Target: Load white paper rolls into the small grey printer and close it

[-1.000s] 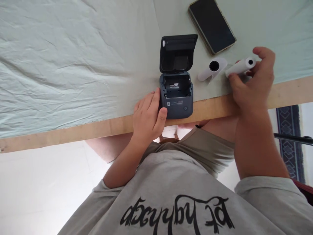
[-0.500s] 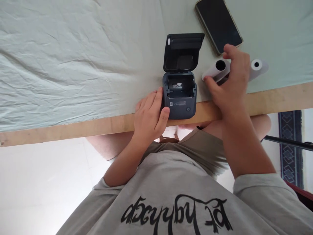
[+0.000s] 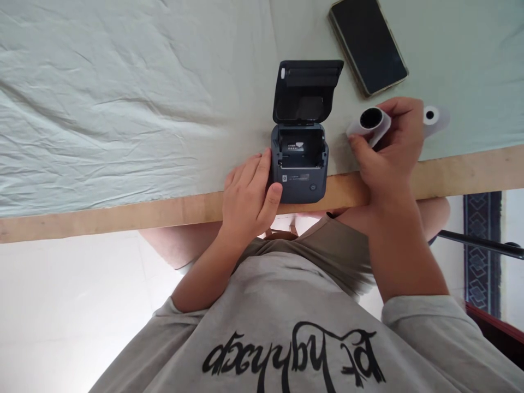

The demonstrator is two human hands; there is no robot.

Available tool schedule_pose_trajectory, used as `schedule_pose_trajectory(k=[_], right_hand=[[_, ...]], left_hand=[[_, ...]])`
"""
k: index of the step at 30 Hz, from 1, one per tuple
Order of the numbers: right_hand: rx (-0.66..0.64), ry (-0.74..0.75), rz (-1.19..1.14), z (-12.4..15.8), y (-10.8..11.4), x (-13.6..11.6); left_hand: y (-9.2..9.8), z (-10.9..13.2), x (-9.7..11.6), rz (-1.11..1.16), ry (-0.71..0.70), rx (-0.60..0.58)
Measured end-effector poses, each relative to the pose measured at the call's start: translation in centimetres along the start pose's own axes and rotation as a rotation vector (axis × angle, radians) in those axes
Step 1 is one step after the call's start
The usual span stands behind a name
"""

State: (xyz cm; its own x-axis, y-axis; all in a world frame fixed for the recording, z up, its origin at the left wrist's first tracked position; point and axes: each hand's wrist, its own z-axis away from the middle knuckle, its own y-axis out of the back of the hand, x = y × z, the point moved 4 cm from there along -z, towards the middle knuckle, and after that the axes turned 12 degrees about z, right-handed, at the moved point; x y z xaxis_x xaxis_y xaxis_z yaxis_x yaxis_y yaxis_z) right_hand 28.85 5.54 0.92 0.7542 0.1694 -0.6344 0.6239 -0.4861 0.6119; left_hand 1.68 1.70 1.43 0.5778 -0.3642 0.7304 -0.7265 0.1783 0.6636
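A dark blue label printer [image 3: 301, 188] stands at the table's front edge, its black lid [image 3: 307, 90] raised and its paper bay showing bare inside. My left hand [image 3: 249, 194] lies along the printer's left side, fingers stretched out and the thumb on its front corner. To the right, my right hand [image 3: 391, 144] grips a white paper roll [image 3: 382, 131] with a wide dark core, thumb on the near side and fingers behind it. Just beyond that hand is a second white paper roll [image 3: 438, 123] with a small core, partly hidden by the fingers.
A black smartphone [image 3: 370, 46] in a clear case lies behind the rolls. Pale green cloth [image 3: 143, 109] with creases covers the table, ending at a bare wooden edge [image 3: 184, 208]. Below on the right are a dark rod [image 3: 478, 243] and a patterned rug strip [image 3: 482, 251].
My right hand has closed around the wide-core paper roll, which has shifted slightly right and tilted. My left hand stays at the printer.
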Motion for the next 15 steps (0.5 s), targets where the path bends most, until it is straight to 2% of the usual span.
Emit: schedule_pose_trajectory(k=[4, 15], right_hand=[[-0.091, 0.025, 0.070, 0.1, 0.1, -0.5], [-0.118, -0.068, 0.001, 0.2, 0.0, -1.6]], left_hand=[[-0.2, -0.1, -0.1, -0.029, 0.034, 0.014], [-0.3, -0.1, -0.1, -0.055, 0.068, -0.006]])
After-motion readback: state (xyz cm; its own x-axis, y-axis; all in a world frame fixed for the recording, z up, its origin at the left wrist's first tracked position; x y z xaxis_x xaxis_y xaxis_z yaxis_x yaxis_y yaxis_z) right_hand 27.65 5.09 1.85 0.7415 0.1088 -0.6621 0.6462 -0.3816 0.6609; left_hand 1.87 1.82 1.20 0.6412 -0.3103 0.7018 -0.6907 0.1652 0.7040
